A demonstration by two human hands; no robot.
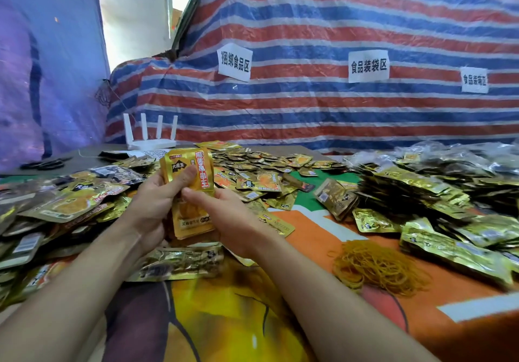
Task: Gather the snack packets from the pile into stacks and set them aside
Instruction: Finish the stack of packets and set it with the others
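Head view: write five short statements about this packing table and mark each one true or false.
1. The left hand and right hand both grip a stack of orange packets. True.
2. The rubber bands lie left of the hands. False: the rubber bands lie to the right, on the orange cloth.
3. A white router stands at the table's far side. True.
4. The right hand holds the scissors. False: the scissors lie on the table, far left.
5. Three paper signs hang on the striped tarp. True.
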